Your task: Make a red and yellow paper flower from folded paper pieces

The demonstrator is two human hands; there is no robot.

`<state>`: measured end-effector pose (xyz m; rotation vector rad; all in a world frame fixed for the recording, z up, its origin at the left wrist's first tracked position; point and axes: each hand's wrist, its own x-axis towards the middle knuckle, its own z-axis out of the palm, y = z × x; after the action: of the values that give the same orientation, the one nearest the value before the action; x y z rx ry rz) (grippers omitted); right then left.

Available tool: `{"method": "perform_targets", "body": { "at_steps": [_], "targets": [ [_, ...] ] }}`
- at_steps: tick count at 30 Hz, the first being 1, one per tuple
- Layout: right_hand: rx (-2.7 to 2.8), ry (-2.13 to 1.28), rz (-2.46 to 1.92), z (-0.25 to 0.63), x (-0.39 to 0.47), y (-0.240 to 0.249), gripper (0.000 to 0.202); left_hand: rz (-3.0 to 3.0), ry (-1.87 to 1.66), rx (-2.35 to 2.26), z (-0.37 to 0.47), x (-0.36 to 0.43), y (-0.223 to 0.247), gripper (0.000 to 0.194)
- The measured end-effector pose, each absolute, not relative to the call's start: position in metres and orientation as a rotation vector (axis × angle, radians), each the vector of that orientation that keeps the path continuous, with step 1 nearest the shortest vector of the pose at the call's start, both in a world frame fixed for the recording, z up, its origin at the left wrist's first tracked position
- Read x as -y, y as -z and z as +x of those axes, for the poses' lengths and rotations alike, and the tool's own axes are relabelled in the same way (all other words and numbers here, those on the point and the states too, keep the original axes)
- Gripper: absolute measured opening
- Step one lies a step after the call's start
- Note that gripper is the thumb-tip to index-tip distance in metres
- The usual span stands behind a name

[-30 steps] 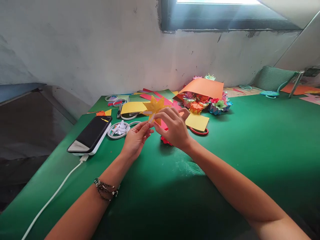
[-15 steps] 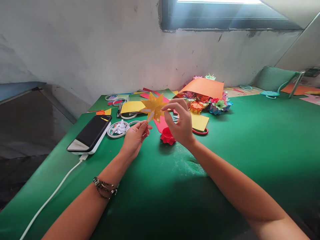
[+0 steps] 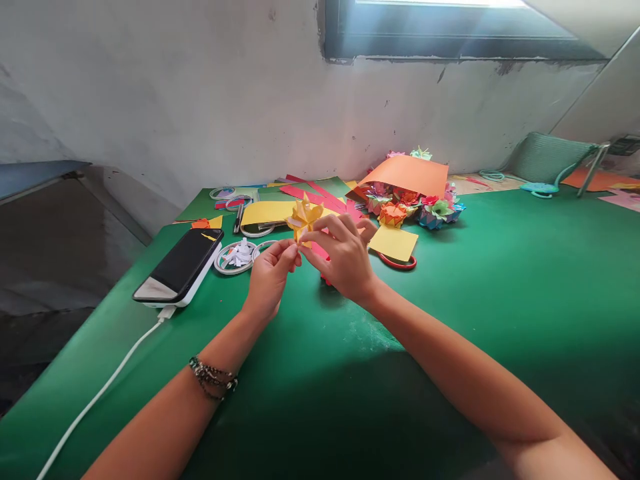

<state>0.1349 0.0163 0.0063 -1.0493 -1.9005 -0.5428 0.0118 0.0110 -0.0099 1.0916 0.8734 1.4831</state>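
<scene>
A yellow folded-paper flower (image 3: 304, 217) is held up above the table, its pointed petals drawn partly inward. My left hand (image 3: 270, 273) pinches the tip of a lower petal between thumb and fingers. From the right, my right hand (image 3: 345, 257) closes thumb and index finger on the same lower side of the flower, close to the left fingertips. The exact grip of the right fingers is partly hidden. Behind and below my right hand, a red paper flower (image 3: 327, 281) stands on the table, mostly covered by the hand.
A phone on a white power bank (image 3: 180, 267) with a cable lies left. Tape rolls (image 3: 233, 259), one holding white scraps, sit beside it. Yellow paper (image 3: 395, 243) covers red-handled scissors (image 3: 400, 265). Several paper flowers (image 3: 393, 214) sit under orange paper (image 3: 407, 175); a green bag (image 3: 547, 160) is far right.
My right hand has moved left and down to the petal held by my left hand. The yellow flower, spread flat before, is now drawn inward and narrower. More of the red flower is covered.
</scene>
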Motion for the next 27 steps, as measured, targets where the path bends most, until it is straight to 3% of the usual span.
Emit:
{"method": "perform_targets", "body": {
  "at_steps": [11,16,19,25,27],
  "targets": [
    [1.848,-0.07,-1.069,0.137,-0.012,-0.012,0.008,1.339,-1.483,-0.927,0.01,-0.005,0.001,0.015],
    [1.852,0.142,-1.106,0.14,-0.013,-0.013,0.008,1.24,-1.51,-0.941,0.01,-0.008,0.006,0.012],
    [1.706,0.115,-1.168,0.147,-0.017,-0.017,0.028,1.162,-1.494,-0.938,0.01,-0.01,0.009,0.011],
    [1.6,-0.869,-1.119,0.164,-0.035,-0.021,0.054,1.085,-1.417,-0.879,0.012,-0.009,0.006,0.012],
    [1.551,-0.985,-1.11,0.167,-0.039,-0.019,0.056,1.078,-1.391,-0.869,0.011,-0.009,0.005,0.011]
  ]
}}
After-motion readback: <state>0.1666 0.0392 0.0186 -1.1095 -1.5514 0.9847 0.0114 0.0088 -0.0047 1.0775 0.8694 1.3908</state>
